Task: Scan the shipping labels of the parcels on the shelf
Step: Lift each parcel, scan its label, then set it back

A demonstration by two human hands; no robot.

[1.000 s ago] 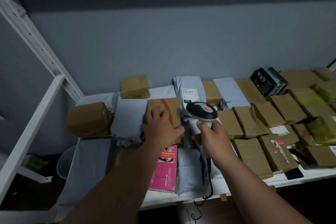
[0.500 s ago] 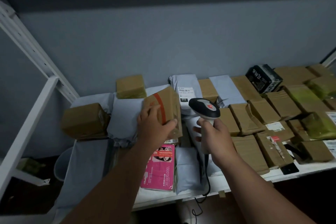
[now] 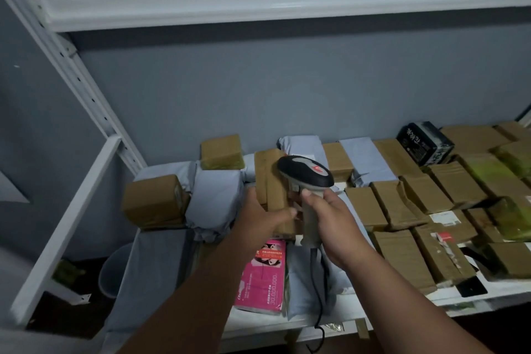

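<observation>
Since a second ago your left hand (image 3: 260, 214) has tipped the box (image 3: 270, 181) up on edge near the shelf's (image 3: 402, 300) middle, so, right hand (image 3: 330, 218) gripping the scanner (image 3: 306, 174), you likely next aim at its label.

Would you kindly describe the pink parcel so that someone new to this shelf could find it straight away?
Start at the white metal shelf crowded with brown cardboard parcels and grey plastic mailer bags. Look at its front edge, just below the left hand. There lies the flat pink parcel, the only brightly coloured one, printed with white lettering.
</observation>
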